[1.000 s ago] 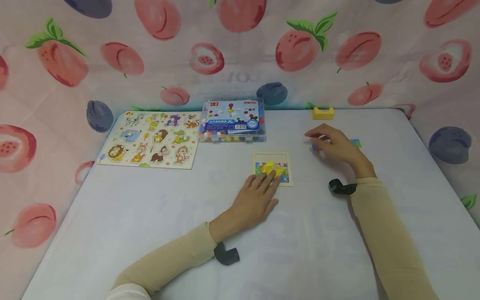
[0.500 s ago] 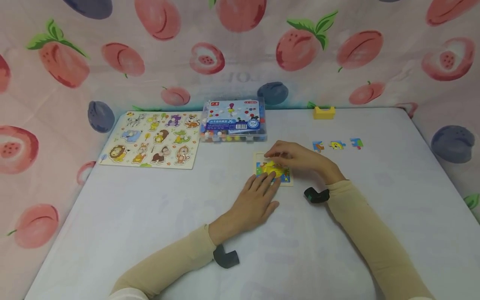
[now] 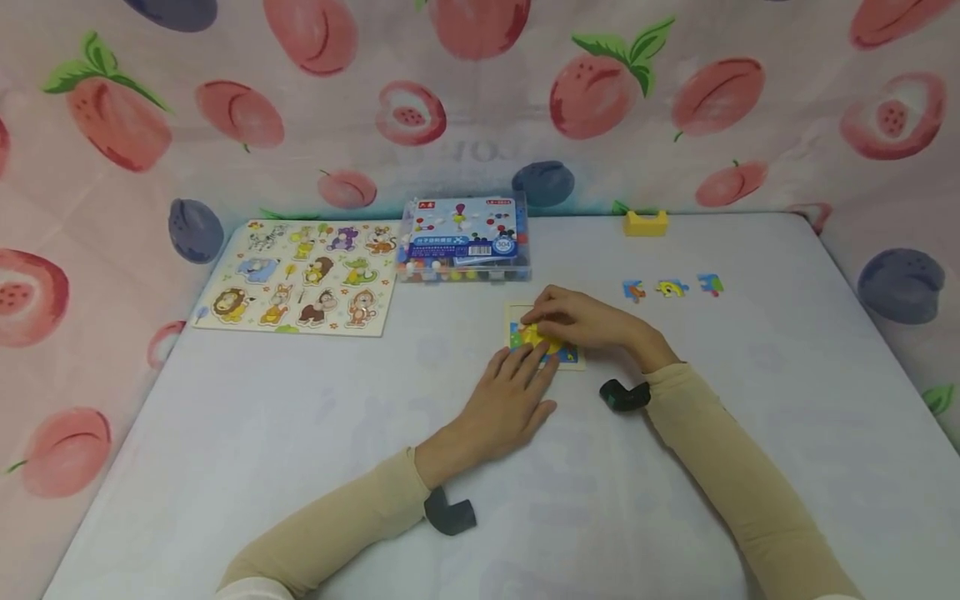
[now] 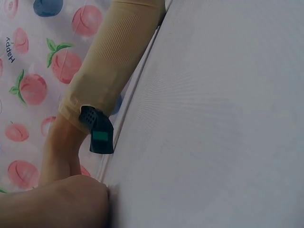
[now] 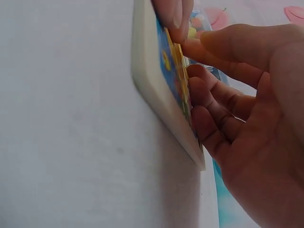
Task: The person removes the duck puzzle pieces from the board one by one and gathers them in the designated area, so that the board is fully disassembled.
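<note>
Near centre in the head view, the left hand (image 3: 506,408) rests straight-fingered on a framed puzzle (image 3: 572,357), the right hand (image 3: 588,321) bent over it; three loose pieces (image 3: 671,288) lie right of centre. Left wrist: a beige sleeve (image 4: 104,57) slants, upper left. Right wrist: the right hand touches the puzzle, upper centre; whether it pinches anything, I cannot tell.

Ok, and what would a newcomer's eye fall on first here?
Probably the left hand and right hand together at the small framed puzzle, centre of the head view. Next, three loose puzzle pieces to its right, then the animal board at far left. Behind, printed peaches dot the backdrop.
</note>
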`<control>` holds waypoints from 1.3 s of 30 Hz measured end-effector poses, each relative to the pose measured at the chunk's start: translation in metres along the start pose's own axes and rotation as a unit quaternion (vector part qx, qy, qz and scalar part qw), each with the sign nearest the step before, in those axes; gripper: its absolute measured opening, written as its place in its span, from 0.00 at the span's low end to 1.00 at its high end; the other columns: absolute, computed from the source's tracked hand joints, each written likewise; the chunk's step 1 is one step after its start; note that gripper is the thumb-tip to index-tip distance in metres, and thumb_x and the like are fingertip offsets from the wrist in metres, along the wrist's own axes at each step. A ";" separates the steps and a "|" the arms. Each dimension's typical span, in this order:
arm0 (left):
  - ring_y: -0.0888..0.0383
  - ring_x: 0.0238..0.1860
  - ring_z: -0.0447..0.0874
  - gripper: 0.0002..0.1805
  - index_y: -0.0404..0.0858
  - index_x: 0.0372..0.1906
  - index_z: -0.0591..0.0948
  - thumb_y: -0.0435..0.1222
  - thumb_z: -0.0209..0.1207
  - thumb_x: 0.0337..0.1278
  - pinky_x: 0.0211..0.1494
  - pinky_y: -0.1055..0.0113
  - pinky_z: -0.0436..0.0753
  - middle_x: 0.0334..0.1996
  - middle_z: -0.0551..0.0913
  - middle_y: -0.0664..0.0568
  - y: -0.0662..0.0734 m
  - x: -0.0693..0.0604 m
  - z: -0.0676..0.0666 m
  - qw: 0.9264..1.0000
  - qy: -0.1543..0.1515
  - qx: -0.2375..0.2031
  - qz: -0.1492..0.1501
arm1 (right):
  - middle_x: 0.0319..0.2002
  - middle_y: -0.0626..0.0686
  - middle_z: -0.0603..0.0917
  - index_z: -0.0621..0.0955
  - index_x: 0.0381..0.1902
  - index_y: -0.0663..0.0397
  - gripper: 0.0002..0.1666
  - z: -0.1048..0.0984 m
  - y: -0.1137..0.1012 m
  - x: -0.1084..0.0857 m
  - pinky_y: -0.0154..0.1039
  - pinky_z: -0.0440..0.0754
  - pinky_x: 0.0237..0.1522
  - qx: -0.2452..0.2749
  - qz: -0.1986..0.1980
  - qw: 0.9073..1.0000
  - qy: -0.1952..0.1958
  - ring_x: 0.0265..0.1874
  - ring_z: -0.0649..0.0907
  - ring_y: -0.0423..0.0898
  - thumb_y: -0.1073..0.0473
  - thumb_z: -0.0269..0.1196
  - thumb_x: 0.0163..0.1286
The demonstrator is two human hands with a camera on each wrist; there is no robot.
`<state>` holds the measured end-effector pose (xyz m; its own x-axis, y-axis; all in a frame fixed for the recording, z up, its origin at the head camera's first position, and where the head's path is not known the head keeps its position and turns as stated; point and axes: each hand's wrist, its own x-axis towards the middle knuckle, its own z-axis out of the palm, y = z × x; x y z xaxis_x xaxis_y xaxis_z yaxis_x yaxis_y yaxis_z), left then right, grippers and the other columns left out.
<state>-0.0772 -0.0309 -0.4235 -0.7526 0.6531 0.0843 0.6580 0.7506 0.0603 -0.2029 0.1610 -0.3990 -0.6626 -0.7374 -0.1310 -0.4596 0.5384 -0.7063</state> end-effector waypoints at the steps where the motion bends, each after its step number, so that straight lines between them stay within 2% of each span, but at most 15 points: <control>1: 0.48 0.74 0.51 0.32 0.42 0.74 0.56 0.53 0.37 0.71 0.74 0.50 0.54 0.75 0.51 0.46 0.000 0.000 0.000 1.000 0.000 0.001 0.000 | 0.48 0.50 0.76 0.81 0.55 0.47 0.16 0.000 0.000 0.000 0.46 0.71 0.59 0.001 -0.001 1.000 0.002 0.50 0.74 0.45 0.56 0.53 0.72; 13: 0.48 0.74 0.49 0.33 0.43 0.74 0.55 0.53 0.38 0.71 0.74 0.50 0.52 0.75 0.50 0.47 0.000 0.001 -0.001 1.000 -0.008 -0.008 -0.002 | 0.48 0.49 0.77 0.81 0.53 0.48 0.15 0.000 -0.001 -0.002 0.46 0.73 0.58 0.021 -0.004 1.000 0.016 0.50 0.75 0.44 0.57 0.54 0.72; 19: 0.48 0.74 0.48 0.33 0.43 0.74 0.54 0.53 0.37 0.71 0.74 0.50 0.52 0.75 0.50 0.47 0.001 0.001 0.001 1.000 -0.013 -0.009 -0.002 | 0.46 0.50 0.80 0.79 0.49 0.51 0.12 0.005 -0.003 -0.001 0.40 0.75 0.49 0.049 -0.024 0.998 0.036 0.43 0.76 0.44 0.58 0.57 0.70; 24: 0.48 0.74 0.49 0.33 0.43 0.74 0.54 0.53 0.37 0.71 0.74 0.50 0.53 0.75 0.52 0.47 0.001 0.000 0.000 1.000 -0.010 -0.005 0.001 | 0.42 0.51 0.80 0.77 0.45 0.52 0.08 0.010 -0.007 0.001 0.37 0.75 0.43 0.087 -0.027 0.996 0.027 0.39 0.76 0.45 0.58 0.58 0.69; 28: 0.47 0.74 0.51 0.33 0.42 0.74 0.55 0.53 0.38 0.71 0.73 0.49 0.54 0.74 0.55 0.46 0.000 0.000 -0.001 1.000 -0.001 -0.001 0.004 | 0.41 0.53 0.81 0.76 0.43 0.55 0.07 0.012 -0.012 0.002 0.40 0.76 0.44 0.099 -0.024 0.995 0.022 0.40 0.78 0.46 0.59 0.57 0.70; 36: 0.47 0.74 0.49 0.33 0.43 0.74 0.55 0.53 0.37 0.71 0.74 0.49 0.53 0.74 0.54 0.46 0.000 0.000 -0.001 1.000 -0.007 -0.001 0.000 | 0.39 0.55 0.80 0.75 0.41 0.60 0.04 0.005 -0.026 -0.005 0.43 0.78 0.48 0.090 -0.009 0.995 0.049 0.41 0.79 0.47 0.66 0.57 0.69; 39: 0.47 0.74 0.50 0.32 0.43 0.74 0.56 0.53 0.37 0.71 0.73 0.50 0.54 0.74 0.53 0.46 0.000 0.001 0.000 1.000 -0.006 0.005 -0.002 | 0.39 0.55 0.80 0.75 0.40 0.58 0.03 0.001 -0.022 -0.008 0.44 0.77 0.49 0.088 -0.010 0.994 0.059 0.42 0.78 0.47 0.66 0.57 0.68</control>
<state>-0.0777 -0.0306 -0.4232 -0.7551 0.6516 0.0719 0.6552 0.7538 0.0503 -0.1868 0.1546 -0.3838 -0.7244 -0.6882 -0.0403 -0.3694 0.4369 -0.8201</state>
